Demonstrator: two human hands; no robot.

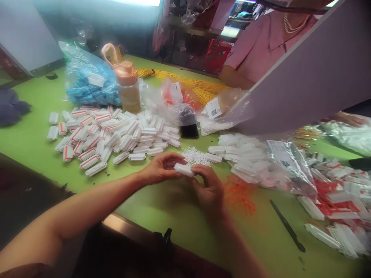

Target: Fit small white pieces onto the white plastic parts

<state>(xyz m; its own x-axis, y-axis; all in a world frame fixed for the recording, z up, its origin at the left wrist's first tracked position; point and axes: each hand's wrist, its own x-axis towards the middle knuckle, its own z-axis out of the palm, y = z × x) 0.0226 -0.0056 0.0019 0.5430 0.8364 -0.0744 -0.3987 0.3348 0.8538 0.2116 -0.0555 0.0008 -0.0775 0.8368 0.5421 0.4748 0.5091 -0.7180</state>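
Between my two hands, just above the green table (162, 208), is a white plastic housing (184, 170), long and narrow. My left hand (164, 166) grips its left end with thumb and fingers. My right hand (209, 187) pinches the right end, its fingers curled. Right behind the housing lies a heap of tiny white parts (197, 155). Thin orange strips (240, 195) are scattered beside my right hand. A big pile of similar white housings (116, 133), several with a red-orange stripe, spreads to the left.
A drink bottle (129, 87), a bag of blue packets (91, 85), a phone (189, 129) and yellow wires (185, 81) stand or lie behind. On the right are more white housings (246, 154), a dark knife-like tool (286, 226) and a slanted panel (315, 77). A person (266, 46) sits opposite.
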